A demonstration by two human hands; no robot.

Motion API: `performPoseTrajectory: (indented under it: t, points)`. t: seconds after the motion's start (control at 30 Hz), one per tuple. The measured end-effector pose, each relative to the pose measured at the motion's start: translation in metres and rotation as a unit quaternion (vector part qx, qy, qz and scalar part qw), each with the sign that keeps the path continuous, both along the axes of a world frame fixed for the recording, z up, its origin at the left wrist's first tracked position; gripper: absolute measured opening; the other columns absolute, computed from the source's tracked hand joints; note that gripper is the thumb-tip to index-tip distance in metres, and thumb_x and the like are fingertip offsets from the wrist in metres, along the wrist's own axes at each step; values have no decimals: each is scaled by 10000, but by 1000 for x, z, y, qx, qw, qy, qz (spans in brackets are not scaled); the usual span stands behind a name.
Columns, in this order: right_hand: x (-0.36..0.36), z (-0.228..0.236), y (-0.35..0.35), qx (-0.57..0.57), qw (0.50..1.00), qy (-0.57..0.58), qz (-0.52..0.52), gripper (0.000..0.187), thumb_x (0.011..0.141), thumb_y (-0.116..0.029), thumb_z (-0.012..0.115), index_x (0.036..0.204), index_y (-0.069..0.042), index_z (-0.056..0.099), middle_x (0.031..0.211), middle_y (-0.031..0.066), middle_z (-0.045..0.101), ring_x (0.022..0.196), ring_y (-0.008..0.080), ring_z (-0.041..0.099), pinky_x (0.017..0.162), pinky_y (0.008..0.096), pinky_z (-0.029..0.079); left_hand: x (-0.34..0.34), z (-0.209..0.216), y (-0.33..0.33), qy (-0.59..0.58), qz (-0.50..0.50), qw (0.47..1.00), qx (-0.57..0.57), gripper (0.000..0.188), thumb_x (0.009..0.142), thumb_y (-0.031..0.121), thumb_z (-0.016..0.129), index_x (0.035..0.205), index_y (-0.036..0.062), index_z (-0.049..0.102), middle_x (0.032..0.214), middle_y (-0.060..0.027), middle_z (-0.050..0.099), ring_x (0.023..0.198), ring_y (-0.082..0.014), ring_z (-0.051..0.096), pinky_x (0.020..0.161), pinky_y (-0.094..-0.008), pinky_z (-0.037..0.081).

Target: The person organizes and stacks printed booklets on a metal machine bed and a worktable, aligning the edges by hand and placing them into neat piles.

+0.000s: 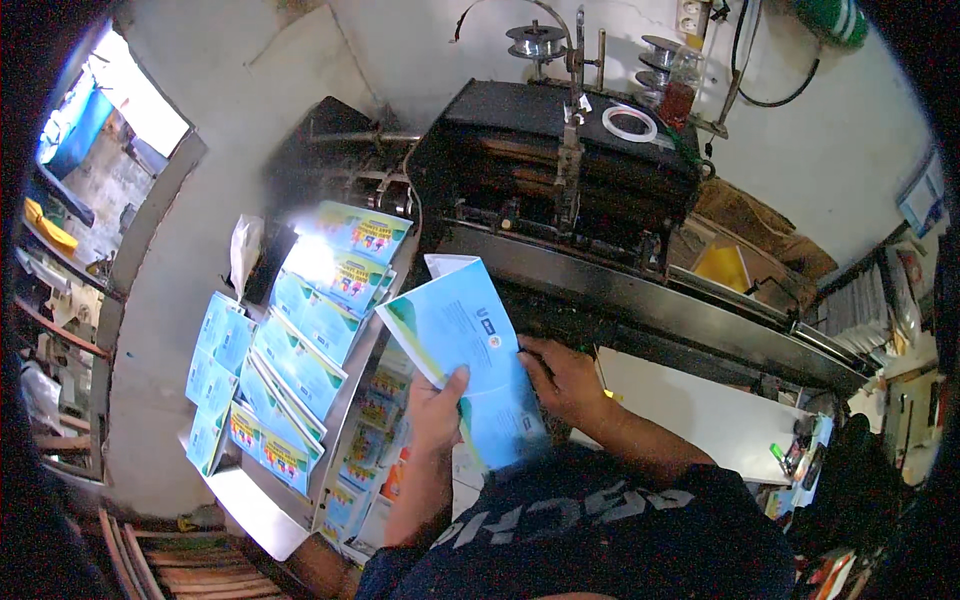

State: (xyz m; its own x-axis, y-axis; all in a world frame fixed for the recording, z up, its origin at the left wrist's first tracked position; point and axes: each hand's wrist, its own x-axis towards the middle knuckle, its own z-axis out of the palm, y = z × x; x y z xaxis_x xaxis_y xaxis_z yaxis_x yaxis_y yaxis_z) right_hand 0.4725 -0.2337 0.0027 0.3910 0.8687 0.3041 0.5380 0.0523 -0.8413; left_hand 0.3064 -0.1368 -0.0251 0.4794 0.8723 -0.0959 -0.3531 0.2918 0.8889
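Note:
In front of my chest I hold a light blue booklet (pixel 450 320), its printed cover facing up and a page edge standing out at the top. My left hand (pixel 437 412) grips its lower left side, thumb on top. My right hand (pixel 562 378) closes on the right edge, with some fingers hidden by the booklet. To the left, fanned piles of similar blue booklets (pixel 300 330) lie on a slanted metal table, the nearest left of the held one. Behind stands a dark machine (pixel 560 150) with a vertical metal rod and a long metal rail.
Wire spools (pixel 536 42) sit above the machine, and a white ring-shaped roll (pixel 630 123) lies on its top. A pale board (pixel 690 400) extends to my right. More booklets (pixel 365 430) show below the table edge. Paper stacks (pixel 855 310) stand at far right.

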Motion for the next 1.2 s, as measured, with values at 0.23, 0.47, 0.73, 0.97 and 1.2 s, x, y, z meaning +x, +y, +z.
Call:
performPoseTrajectory:
  t: [0.23,0.47,0.73,0.97,1.2]
  points:
    - [7,0,6,-136,988,72,0,327,886,-251,653,1122,-26,639,1020,182,677,908,262,677,801,358,529,3,5,-5,121,26,983,133,263,885,70,636,1121,-39,594,1064,-92,647,951,-157,597,843,-312,472]
    - [20,8,6,-126,976,171,42,325,817,-213,738,1074,-31,659,997,113,701,910,187,662,822,320,517,-6,2,3,107,32,985,129,282,871,89,632,1114,-47,591,1051,-92,651,937,-166,605,843,-316,473]
    - [35,18,6,-180,969,123,115,246,820,-181,736,1004,-33,668,976,76,690,920,146,619,835,297,483,-5,1,-1,64,30,994,86,272,864,54,621,1115,-45,587,1048,-92,651,934,-174,612,844,-322,476]
    - [52,0,3,-142,927,236,256,256,838,-300,717,942,-71,668,869,44,686,825,141,632,765,318,509,-11,-1,2,128,-1,980,151,267,858,57,633,1103,-44,599,1039,-82,655,929,-164,607,839,-320,475]
    - [52,17,2,-199,865,352,298,173,857,-201,713,881,-52,627,796,-25,590,748,59,533,691,238,455,-16,3,4,87,-44,980,171,255,854,60,650,1087,-42,623,1031,-80,666,934,-166,612,829,-312,478]
